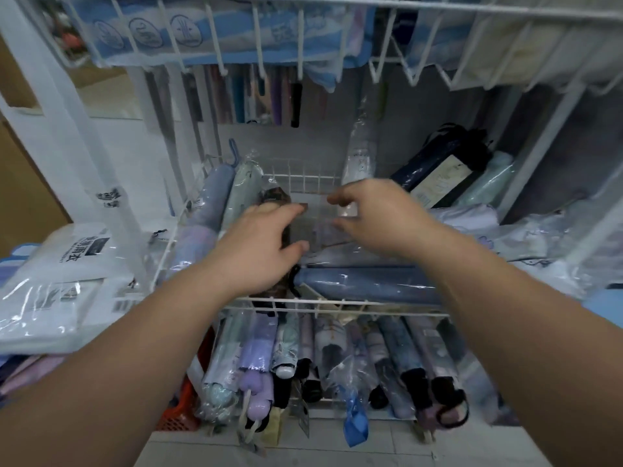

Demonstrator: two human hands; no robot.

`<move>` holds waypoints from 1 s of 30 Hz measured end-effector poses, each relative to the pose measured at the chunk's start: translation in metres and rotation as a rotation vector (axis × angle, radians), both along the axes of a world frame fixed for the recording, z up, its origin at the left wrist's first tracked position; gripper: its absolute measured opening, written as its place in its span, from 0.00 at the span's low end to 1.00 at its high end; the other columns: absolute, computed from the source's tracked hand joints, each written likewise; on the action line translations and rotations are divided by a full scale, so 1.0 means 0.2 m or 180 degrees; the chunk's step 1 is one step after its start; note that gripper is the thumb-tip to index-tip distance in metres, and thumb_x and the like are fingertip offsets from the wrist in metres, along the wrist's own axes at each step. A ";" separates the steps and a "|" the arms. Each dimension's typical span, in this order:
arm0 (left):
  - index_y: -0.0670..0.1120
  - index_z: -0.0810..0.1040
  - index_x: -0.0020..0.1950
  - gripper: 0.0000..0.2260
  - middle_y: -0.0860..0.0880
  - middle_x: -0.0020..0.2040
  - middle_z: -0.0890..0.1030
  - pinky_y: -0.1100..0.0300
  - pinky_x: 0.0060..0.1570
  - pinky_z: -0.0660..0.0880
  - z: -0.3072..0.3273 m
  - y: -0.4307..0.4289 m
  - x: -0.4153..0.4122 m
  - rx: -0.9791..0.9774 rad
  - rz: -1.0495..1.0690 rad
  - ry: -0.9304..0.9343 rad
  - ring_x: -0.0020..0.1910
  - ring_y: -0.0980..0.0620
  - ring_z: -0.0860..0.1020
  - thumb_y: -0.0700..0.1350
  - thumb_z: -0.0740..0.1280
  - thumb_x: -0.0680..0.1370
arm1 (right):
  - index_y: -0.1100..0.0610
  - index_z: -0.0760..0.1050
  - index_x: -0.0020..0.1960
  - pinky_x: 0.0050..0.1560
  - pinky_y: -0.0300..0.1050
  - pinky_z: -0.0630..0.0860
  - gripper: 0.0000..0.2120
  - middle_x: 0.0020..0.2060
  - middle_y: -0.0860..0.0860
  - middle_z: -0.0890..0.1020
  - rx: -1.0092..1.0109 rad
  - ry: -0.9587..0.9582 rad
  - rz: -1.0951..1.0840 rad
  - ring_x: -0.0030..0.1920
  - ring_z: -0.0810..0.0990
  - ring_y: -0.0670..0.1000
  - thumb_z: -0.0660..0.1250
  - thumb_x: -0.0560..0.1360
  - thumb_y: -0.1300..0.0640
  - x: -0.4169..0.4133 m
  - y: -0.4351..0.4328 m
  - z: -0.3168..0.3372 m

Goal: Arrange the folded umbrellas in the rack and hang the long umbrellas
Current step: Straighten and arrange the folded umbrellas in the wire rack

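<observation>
Middle wire basket (337, 302) partly arranged
Left hand (256, 251) clasps dark folded umbrella (276, 197); right hand (381, 220) grip unclear; pile (472, 224) by right edge unsorted.

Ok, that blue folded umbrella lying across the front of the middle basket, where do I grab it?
Probably round the middle of the blue folded umbrella, coming from above: it lies flat and crosswise, and the front rail blocks a frontal reach.

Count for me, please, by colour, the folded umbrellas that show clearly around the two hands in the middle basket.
Lavender-blue umbrella: 1
Pale green umbrella: 1
Dark brown umbrella, in the left hand: 1
Blue umbrella, lying crosswise: 1
White umbrella, upright in clear wrap: 1
Total: 5
</observation>
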State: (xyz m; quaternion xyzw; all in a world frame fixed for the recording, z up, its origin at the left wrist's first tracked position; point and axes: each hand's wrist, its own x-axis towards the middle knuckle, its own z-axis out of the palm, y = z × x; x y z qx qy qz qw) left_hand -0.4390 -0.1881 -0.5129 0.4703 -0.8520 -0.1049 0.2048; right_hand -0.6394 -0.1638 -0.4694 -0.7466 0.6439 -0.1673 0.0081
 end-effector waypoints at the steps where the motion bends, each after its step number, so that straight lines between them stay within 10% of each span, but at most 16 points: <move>1: 0.51 0.66 0.78 0.27 0.47 0.72 0.72 0.53 0.71 0.66 0.01 0.01 -0.06 0.0051 -0.0134 0.0146 0.72 0.46 0.68 0.55 0.67 0.80 | 0.48 0.78 0.67 0.63 0.48 0.76 0.20 0.60 0.49 0.83 -0.0005 0.0158 -0.0087 0.62 0.80 0.53 0.70 0.76 0.47 -0.07 0.03 0.03; 13: 0.57 0.83 0.59 0.21 0.59 0.56 0.76 0.68 0.56 0.71 -0.04 0.14 -0.47 0.0368 -0.1220 0.0724 0.57 0.63 0.75 0.56 0.80 0.67 | 0.48 0.86 0.51 0.54 0.52 0.76 0.10 0.48 0.48 0.81 -0.0596 -0.0052 0.0001 0.53 0.79 0.55 0.75 0.72 0.45 -0.56 0.44 -0.05; 24: 0.52 0.79 0.67 0.28 0.54 0.59 0.78 0.50 0.63 0.75 -0.18 0.20 -0.46 -0.0036 -0.1249 0.0592 0.59 0.54 0.77 0.47 0.81 0.68 | 0.49 0.82 0.61 0.58 0.52 0.76 0.31 0.61 0.51 0.73 -0.0553 -0.0071 0.0130 0.58 0.75 0.55 0.81 0.61 0.41 -0.55 0.63 -0.27; 30: 0.51 0.78 0.67 0.28 0.52 0.58 0.76 0.48 0.62 0.74 -0.21 0.21 -0.48 -0.0260 -0.1214 0.0532 0.59 0.51 0.75 0.46 0.80 0.68 | 0.52 0.85 0.53 0.50 0.58 0.75 0.19 0.53 0.55 0.77 -0.1235 0.0367 0.0042 0.51 0.76 0.61 0.81 0.62 0.55 -0.54 0.60 -0.29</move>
